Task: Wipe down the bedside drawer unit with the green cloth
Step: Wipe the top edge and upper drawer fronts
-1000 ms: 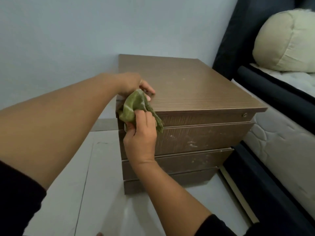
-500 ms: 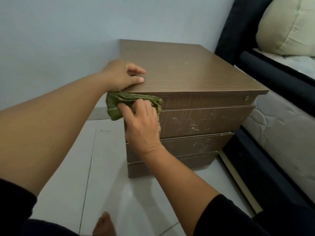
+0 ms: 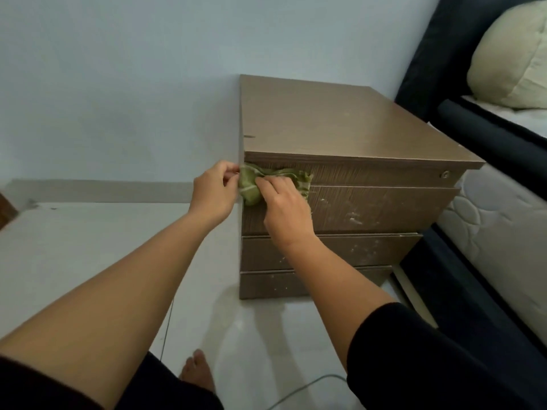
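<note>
Both hands grip the green cloth (image 3: 251, 187) at the front left corner of the bedside drawer unit (image 3: 340, 179). The right hand (image 3: 285, 210) lies over the bunched cloth with fingers curled onto it, pressing it against the top drawer front just under the overhanging top panel. The left hand (image 3: 213, 193) pinches the cloth's left end at the unit's corner edge — judged to keep the fabric gathered and taut so the right hand can drive it along the panel.

The cloth is folded into a thick pad, which gives a firm wiping face and keeps fingertips off the wood. Its right tail lies flat on the drawer front.

Pale specks and smears show on the second drawer front (image 3: 370, 213) and on the lower drawer fronts (image 3: 355, 251) — these areas appear not yet wiped. A lock (image 3: 445, 174) sits at the top drawer's right end.

The unit stands on the tiled floor (image 3: 88, 247), against the wall (image 3: 118, 84) and beside the bed (image 3: 503, 220).
</note>
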Tool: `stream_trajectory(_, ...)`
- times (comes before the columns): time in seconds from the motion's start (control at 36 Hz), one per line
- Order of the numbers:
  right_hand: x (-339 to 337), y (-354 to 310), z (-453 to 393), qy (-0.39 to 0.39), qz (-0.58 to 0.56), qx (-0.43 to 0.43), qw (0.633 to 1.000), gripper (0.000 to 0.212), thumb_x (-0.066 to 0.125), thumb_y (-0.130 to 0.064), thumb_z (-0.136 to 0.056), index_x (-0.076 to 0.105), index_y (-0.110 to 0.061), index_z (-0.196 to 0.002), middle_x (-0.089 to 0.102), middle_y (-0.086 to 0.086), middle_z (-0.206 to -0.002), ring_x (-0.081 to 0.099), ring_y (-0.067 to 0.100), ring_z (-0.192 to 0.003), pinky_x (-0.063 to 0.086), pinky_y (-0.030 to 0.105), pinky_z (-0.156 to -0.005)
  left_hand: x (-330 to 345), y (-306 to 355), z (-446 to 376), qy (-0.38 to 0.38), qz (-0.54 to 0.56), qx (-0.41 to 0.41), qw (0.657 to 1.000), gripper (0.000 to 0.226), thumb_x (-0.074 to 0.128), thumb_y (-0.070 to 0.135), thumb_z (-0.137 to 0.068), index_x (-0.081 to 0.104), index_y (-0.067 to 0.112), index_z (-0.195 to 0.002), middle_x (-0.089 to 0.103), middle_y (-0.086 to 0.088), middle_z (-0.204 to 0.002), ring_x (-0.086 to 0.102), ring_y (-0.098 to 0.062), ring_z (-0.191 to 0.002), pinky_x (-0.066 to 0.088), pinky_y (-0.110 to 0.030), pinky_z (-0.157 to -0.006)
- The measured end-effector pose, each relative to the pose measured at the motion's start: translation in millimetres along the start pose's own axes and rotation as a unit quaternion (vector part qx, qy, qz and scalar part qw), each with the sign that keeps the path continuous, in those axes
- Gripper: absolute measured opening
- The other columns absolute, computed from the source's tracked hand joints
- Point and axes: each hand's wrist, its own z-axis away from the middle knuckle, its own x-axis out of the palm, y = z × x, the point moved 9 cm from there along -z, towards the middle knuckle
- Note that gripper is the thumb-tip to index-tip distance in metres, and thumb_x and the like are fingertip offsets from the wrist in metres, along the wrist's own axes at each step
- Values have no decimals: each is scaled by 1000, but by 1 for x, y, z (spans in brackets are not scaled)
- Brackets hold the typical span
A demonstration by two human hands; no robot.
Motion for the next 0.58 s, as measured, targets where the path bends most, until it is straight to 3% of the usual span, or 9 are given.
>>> stream_trajectory(0.36, 2, 4, -2, -10, 10, 6, 1000, 35, 48, 10, -66, 67, 3, -95, 69, 19, -91, 62, 36, -80, 54, 39, -73, 1, 3, 10, 0, -15, 42, 999, 20, 57, 16, -91, 62, 13, -110, 69, -4, -108, 60, -12, -93, 45, -21, -81)
stream_trajectory(0.47, 0, 26, 5, -25, 22, 26, 999, 41, 56, 12, -70, 64, 1, -108, 68, 18, -108, 60, 34, -96, 52, 39, -79, 9, 25, 15, -9, -112, 128, 985, 21, 59, 19, -90, 67, 12, -108, 69, -8, -106, 60, -25, -101, 45, -31, -83)
stream_trajectory(0.58, -15, 64, 12, -37, 43, 64, 996, 46, 50, 11, -74, 61, -1, -117, 64, 16, -120, 56, 34, -108, 48, 38, -87, 38, 51, 20, -49, -181, 225, 956, 27, 58, 22, -90, 68, 14, -114, 69, -9, -111, 57, -25, -106, 43, -33, -90)
